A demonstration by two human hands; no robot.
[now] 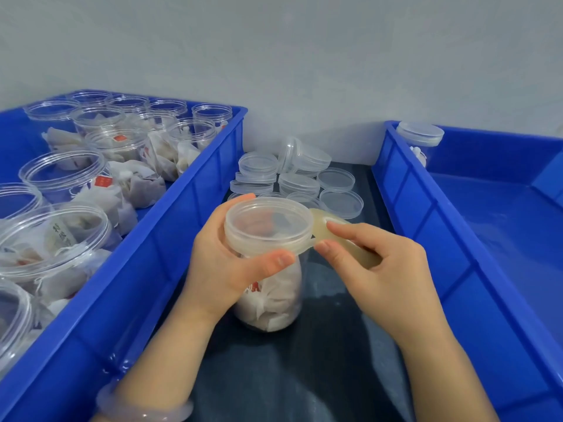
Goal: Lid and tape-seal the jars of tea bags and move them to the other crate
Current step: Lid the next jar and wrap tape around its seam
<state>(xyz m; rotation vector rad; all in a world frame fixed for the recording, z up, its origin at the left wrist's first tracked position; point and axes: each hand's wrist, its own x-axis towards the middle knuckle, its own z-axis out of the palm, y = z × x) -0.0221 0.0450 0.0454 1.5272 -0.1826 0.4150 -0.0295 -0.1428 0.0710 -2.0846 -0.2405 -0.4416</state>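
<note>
The jar (pixel 268 300) of tea bags stands upright at the centre of the frame on the dark surface (pixel 304 376), in the gap between the two crates, where both hands can reach round it. Its clear lid (pixel 268 226) is already on. The left grip (pixel 222 263) is closed round the lid's rim, thumb at the near side and fingers behind, which looks meant to steady the jar and turn it as the seal goes round. The right grip (pixel 380 263) is closed on a roll of yellowish tape (pixel 335 236), held level with the lid's lower edge just to its right, thumb tip at the seam. Taping seems to be starting or under way, though I cannot tell how far the tape runs round. Just behind the jar, loose lids (pixel 298 181) lie heaped within easy reach. The left crate (pixel 137 300), filling the left of the frame, holds the open jars (pixel 61 175) waiting for lids. The right crate (pixel 426 239) holds one lidded jar (pixel 420 135) in its far corner at the upper right, likely where this one belongs.
</note>
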